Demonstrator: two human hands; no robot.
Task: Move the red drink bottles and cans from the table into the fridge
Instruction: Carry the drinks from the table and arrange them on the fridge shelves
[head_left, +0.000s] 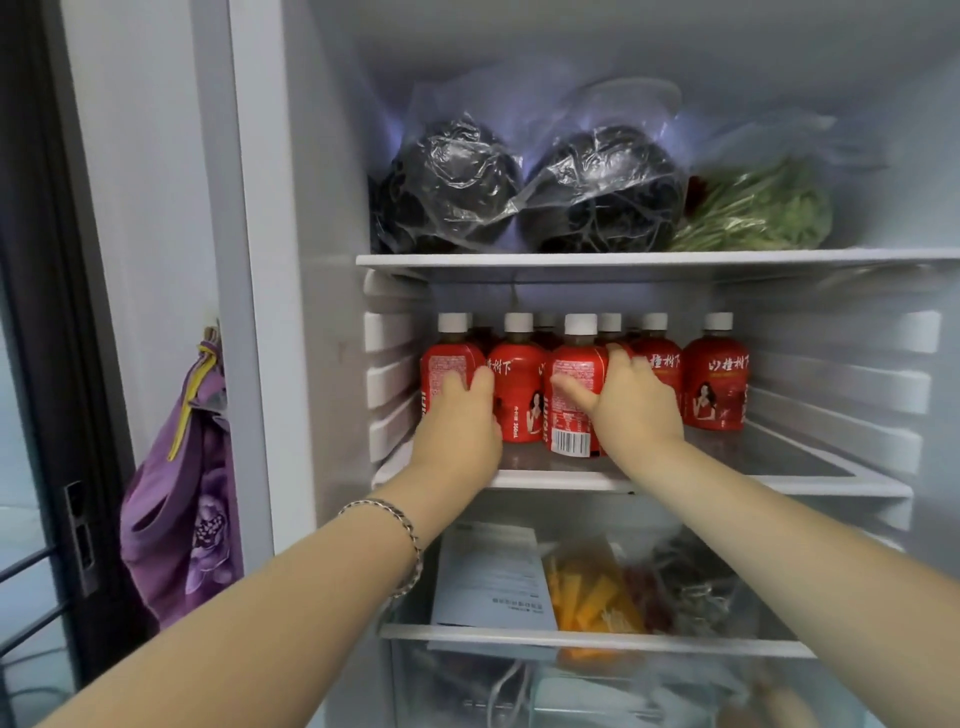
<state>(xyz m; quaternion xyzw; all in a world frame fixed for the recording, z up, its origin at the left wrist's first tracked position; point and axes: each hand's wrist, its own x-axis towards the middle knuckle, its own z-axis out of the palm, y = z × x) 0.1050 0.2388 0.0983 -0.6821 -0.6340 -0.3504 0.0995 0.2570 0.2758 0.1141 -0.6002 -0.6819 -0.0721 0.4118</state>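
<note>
Red bottles (714, 384) with white caps stand upright on the middle shelf (779, 486) of the open fridge (322, 260). They form a front row, and more caps show behind it.

Well left of the shelf, outside the fridge, a purple bag (182, 509) hangs against the wall. At the shelf's left end the left hand (460, 415), with a bracelet (400, 525) on its wrist, grasps the end bottle (449, 364); fingers and thumb are curled round its lower half. The next bottle along stands free, just beside that hand.

Near the shelf's middle the right hand (634, 405) grasps the barcode bottle (574, 410). Its thumb lies across the label and its fingers wrap the bottle's right shoulder. Both held bottles rest on the shelf, close to its front edge. Two more front-row bottles stand towards the shelf's right end, untouched.

Above the shelf lie two dark bundles (447, 192) in clear bags, with bagged greens (758, 213) to their right. Below the shelf lie a printed paper (488, 577) and, to its right, an orange pack (592, 592).
</note>
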